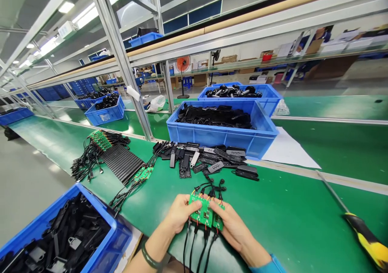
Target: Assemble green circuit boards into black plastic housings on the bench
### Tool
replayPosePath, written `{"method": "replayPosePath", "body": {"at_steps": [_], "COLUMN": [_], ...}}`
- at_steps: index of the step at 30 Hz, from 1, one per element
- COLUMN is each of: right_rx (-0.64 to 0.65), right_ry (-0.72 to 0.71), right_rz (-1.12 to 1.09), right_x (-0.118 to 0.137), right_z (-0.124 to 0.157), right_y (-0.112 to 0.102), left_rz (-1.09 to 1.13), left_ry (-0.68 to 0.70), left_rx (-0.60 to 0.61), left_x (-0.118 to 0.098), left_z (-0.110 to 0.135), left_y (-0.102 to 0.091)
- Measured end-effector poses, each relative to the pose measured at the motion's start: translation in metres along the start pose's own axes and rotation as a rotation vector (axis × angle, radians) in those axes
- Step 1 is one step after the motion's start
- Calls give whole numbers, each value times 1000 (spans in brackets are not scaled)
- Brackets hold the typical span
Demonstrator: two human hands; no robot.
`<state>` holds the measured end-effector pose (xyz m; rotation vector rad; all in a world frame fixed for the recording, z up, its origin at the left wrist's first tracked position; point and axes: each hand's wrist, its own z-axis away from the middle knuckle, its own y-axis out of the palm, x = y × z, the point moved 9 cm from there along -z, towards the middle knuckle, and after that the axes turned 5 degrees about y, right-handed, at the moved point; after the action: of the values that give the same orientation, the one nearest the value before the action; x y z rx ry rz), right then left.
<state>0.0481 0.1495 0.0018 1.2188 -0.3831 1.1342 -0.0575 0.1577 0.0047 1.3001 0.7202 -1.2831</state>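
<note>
Green circuit boards (201, 213) with black cables running out of both long sides are held low over the bench, side by side. My left hand (179, 214) grips their left end, thumb on top. My right hand (232, 222) closes on the right end, its thumb pressed on the upper face. The undersides of the boards and most of my fingertips are hidden. Just beyond the boards, short cable ends with round black plugs (222, 186) rest on the green bench. Farther off lies a heap of black and grey plastic casings (209, 160).
A blue bin (182, 133) of black parts stands behind the heap, another blue bin (117, 232) at lower left. On the left lie a row of black strips (123, 162) and cabled boards (101, 139). A yellow-handled screwdriver (363, 232) lies right. A metal post (121, 59) rises behind.
</note>
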Motion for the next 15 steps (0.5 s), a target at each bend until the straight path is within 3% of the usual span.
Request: {"method": "replayPosePath", "body": {"at_steps": [6, 11, 13, 15], "right_rx": [-124, -314, -326, -243], "right_ry": [-128, -240, -251, -215], "right_rz": [130, 181, 182, 144], "right_x": [1, 2, 4, 3], "right_z": [-1, -2, -1, -1], "right_y": [-5, -23, -25, -19], "left_rz": [-289, -615, -570, -416], "left_ry": [76, 236, 253, 202], "left_rx": [58, -136, -122, -28], "left_x": [-11, -22, -22, -17], "left_z": [4, 12, 13, 11], "left_y": [6, 0, 3, 9]}}
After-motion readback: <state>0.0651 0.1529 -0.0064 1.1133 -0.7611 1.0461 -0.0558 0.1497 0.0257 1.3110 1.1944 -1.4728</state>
